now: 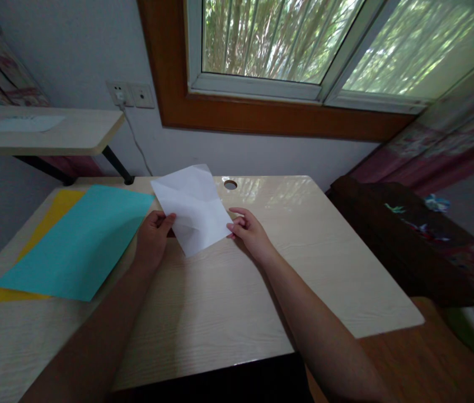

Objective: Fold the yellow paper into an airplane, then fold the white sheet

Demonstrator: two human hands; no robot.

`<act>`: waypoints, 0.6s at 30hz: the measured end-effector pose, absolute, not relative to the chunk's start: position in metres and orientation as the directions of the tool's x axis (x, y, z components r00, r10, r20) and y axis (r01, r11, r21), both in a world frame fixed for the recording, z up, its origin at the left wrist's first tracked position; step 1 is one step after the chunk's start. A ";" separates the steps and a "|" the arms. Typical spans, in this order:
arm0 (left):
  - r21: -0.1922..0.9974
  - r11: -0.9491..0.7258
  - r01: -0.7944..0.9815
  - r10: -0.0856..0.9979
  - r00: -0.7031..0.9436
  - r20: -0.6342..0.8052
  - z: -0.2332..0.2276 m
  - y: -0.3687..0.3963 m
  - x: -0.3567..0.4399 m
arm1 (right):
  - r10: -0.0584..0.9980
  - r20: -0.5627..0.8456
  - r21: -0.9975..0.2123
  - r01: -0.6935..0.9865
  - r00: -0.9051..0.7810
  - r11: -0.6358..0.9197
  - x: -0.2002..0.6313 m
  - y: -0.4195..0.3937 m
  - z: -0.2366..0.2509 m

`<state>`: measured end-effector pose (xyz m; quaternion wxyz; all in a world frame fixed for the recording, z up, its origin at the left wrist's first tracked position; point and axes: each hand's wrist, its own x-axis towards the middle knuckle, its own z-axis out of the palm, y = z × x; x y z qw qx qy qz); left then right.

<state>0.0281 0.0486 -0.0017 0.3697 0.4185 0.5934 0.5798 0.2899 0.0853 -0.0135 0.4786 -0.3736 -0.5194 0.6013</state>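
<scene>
A white sheet of paper (192,210) with faint creases is held up, tilted, over the desk between both hands. My left hand (155,232) pinches its left edge, thumb on the front face and the other fingers behind. At the lower right corner, my right hand (248,230) grips the paper between thumb and fingers, with the index finger stretched out above. To the left, a turquoise sheet (81,243) overlaps a yellow sheet (50,215), both lying on the desk.
The pale wooden desk (324,268) has a round cable hole (230,184) near its back edge. A raised shelf (89,131) on black legs stands at the back left, bearing a white paper. A cable (138,143) hangs from the wall socket. Dark furniture (388,240) stands to the right.
</scene>
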 end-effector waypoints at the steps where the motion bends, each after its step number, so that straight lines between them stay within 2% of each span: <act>1: 0.999 -0.032 0.037 0.930 -0.365 0.043 -0.003 0.049 0.029 | 0.968 0.073 -0.983 -0.179 -0.239 0.030 0.290 0.086 -0.013; 5: 0.997 -0.071 -0.030 0.939 -0.338 0.057 -0.002 0.049 0.032 | 0.974 0.146 -0.980 -0.161 -0.170 0.119 0.292 0.086 -0.008; 9: 0.986 -0.164 0.017 0.921 -0.356 0.159 -0.003 0.049 0.032 | 0.980 0.150 -0.977 -0.173 -0.133 0.127 0.292 0.085 -0.005; 14: 0.906 -0.300 0.299 0.876 -0.290 0.386 -0.013 0.051 0.029 | 0.990 0.100 -0.956 -0.285 -0.097 0.068 0.293 0.083 -0.003; 18: 0.702 -0.391 0.595 0.828 -0.105 0.551 -0.018 0.050 0.027 | 0.992 0.078 -0.935 -0.352 -0.104 0.036 0.293 0.080 0.001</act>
